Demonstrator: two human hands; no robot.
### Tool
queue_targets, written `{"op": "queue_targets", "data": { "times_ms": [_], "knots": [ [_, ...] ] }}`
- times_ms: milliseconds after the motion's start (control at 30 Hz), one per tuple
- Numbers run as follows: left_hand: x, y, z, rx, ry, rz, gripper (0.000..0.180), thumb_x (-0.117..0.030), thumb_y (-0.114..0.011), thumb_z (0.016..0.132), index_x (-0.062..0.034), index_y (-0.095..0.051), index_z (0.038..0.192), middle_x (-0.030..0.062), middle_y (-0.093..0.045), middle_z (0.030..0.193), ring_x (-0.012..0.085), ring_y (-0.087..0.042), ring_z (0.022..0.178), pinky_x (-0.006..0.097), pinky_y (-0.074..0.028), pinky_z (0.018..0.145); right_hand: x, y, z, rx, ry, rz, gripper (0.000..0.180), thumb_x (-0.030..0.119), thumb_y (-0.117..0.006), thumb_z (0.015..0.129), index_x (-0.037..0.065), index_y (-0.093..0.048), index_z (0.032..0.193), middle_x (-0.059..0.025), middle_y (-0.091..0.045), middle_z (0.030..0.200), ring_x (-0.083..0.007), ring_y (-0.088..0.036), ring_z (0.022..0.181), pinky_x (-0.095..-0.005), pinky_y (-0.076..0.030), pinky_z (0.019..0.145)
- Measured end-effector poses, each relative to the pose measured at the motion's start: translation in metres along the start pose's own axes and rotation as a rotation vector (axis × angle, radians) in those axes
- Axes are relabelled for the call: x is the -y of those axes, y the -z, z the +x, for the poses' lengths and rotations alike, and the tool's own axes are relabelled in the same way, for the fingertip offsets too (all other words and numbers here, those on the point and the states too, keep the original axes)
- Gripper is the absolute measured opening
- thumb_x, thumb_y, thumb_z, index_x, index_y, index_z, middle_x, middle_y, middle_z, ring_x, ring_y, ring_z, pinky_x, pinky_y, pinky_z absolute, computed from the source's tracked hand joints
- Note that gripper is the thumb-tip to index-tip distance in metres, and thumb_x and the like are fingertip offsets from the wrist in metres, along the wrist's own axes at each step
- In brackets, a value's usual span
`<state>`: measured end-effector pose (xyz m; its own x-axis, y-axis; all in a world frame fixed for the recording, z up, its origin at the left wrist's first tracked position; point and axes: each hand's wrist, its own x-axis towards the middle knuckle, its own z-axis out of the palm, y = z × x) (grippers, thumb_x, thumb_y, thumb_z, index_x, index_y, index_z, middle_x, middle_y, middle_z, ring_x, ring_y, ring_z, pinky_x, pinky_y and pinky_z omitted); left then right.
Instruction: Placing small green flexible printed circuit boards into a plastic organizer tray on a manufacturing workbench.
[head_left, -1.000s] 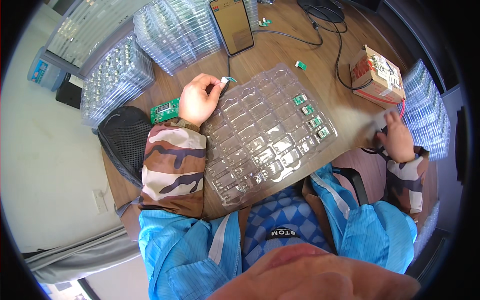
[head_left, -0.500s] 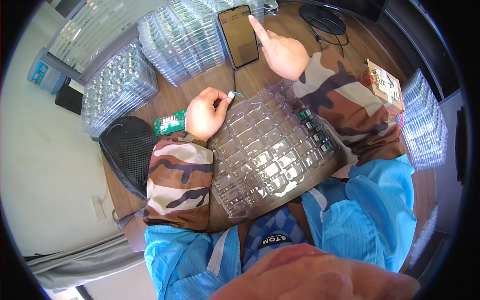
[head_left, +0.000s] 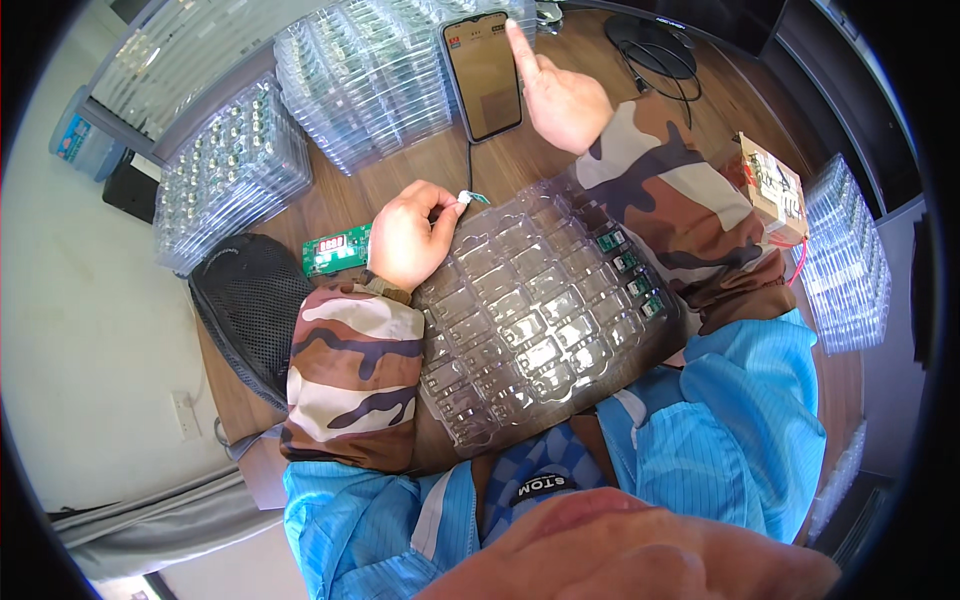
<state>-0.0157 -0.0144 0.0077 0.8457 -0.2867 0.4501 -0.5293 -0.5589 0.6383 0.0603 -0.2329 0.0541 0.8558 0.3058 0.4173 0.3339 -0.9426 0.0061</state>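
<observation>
Between its thumb and fingers, my left hand (head_left: 410,235) pinches a small white piece with a green end (head_left: 466,197); its exact kind is too small to make out. A green circuit board (head_left: 336,252) with a lit red digit display lies just left of that hand. My right hand (head_left: 565,105) has its index finger stretched out at the upper right corner of a phone (head_left: 484,80), the other fingers curled and holding nothing. The phone leans upright against stacked trays. Below my hands lies a clear plastic tray (head_left: 520,330), with several small green boards (head_left: 626,262) in its right-hand pockets.
Stacks of clear trays stand at the back (head_left: 360,85), the back left (head_left: 235,175) and the far right (head_left: 842,255). A black mesh case (head_left: 250,310) sits left of my forearm. A cardboard box (head_left: 772,185) is on the right. Black cables (head_left: 660,75) coil around a monitor base.
My right fingertip has shifted slightly at the phone's upper corner. The display on the green board reads differently. My left hand keeps its pinch; the whole view has tilted slightly.
</observation>
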Motion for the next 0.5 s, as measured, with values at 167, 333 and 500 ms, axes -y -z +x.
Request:
{"op": "queue_targets", "data": {
  "times_ms": [167, 333, 500],
  "knots": [
    [0.004, -0.003, 0.002, 0.001, -0.024, -0.009, 0.012, -0.015, -0.065, 0.076, -0.0049, -0.06, 0.072, 0.0121, -0.058, 0.074, 0.0312, -0.057, 0.065, 0.037, -0.044, 0.055, -0.007, 0.031, -0.025, 0.045, -0.048, -0.064, 0.071, 0.012, -0.05, 0.082, -0.006, -0.009, 0.137, -0.0196, -0.059, 0.091, -0.0308, -0.06, 0.065, -0.0379, -0.048, 0.056],
    [0.009, -0.002, 0.002, -0.008, -0.06, 0.01, 0.013, -0.015, -0.065, 0.076, -0.0038, -0.06, 0.072, 0.0128, -0.058, 0.073, 0.0309, -0.057, 0.065, 0.036, -0.045, 0.056, -0.01, 0.056, -0.07, 0.096, -0.031, -0.149, 0.057, 0.017, -0.051, 0.083, -0.003, -0.027, 0.132, -0.0156, -0.061, 0.082, -0.0294, -0.06, 0.065, -0.0377, -0.048, 0.056],
    [0.014, 0.0, 0.006, 0.003, -0.09, 0.039, 0.013, -0.016, -0.064, 0.077, -0.0028, -0.061, 0.074, 0.013, -0.058, 0.073, 0.029, -0.059, 0.064, 0.035, -0.046, 0.057, -0.017, 0.082, -0.124, 0.204, -0.071, -0.169, 0.036, 0.016, -0.049, 0.084, 0.005, -0.046, 0.119, -0.0144, -0.061, 0.082, -0.0316, -0.059, 0.07, -0.0407, -0.047, 0.059]
  ]
}}
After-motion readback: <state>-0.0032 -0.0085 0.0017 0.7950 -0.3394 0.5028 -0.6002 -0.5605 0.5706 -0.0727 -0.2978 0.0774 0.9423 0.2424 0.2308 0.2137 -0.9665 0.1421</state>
